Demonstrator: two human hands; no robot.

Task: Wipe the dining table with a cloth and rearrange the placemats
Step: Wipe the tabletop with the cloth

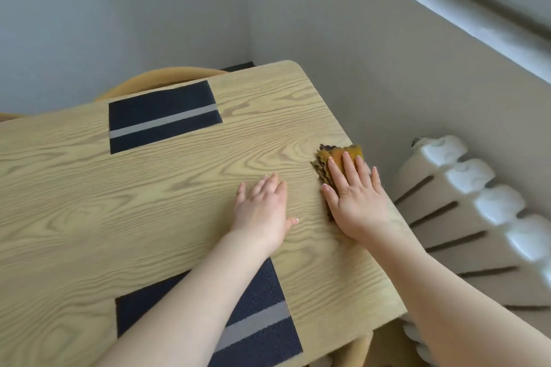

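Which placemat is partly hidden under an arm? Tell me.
The near placemat: the left forearm crosses it. The far placemat lies fully uncovered.

Soft, even daylight falls from the window ledge [465, 6] at far right over my table [179, 188], shadows faint, no glare, edges bowed by the wide lens.

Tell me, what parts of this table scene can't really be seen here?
All in the head view:
- Cloth: mostly covered by the right hand pressing flat on it.
- Near placemat: partly hidden by the left forearm, with one corner cut off by the bottom edge.
- Table: left side runs out of frame.
- Chair: only its curved back shows behind the table.
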